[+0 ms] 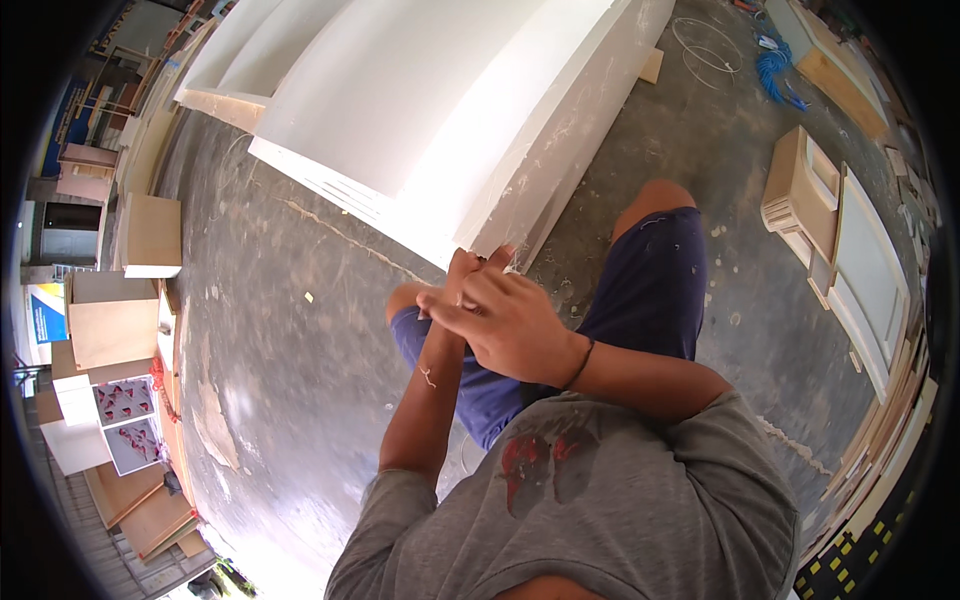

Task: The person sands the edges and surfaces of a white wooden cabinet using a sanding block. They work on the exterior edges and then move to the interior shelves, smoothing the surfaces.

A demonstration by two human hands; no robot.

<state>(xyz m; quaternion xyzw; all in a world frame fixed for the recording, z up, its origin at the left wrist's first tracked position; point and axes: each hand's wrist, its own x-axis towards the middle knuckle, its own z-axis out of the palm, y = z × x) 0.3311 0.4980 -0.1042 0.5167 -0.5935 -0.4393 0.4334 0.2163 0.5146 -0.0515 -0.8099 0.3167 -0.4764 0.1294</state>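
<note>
White panel: near corner just past your fingertips, right grip overlapping left grip; can't tell if either's clenched or grasping.

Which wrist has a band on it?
The right wrist: a thin dark band crosses it. The left forearm shows no band, only a pale strand.

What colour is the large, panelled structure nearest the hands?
The structure is mostly white, clearest in the head view.
</note>
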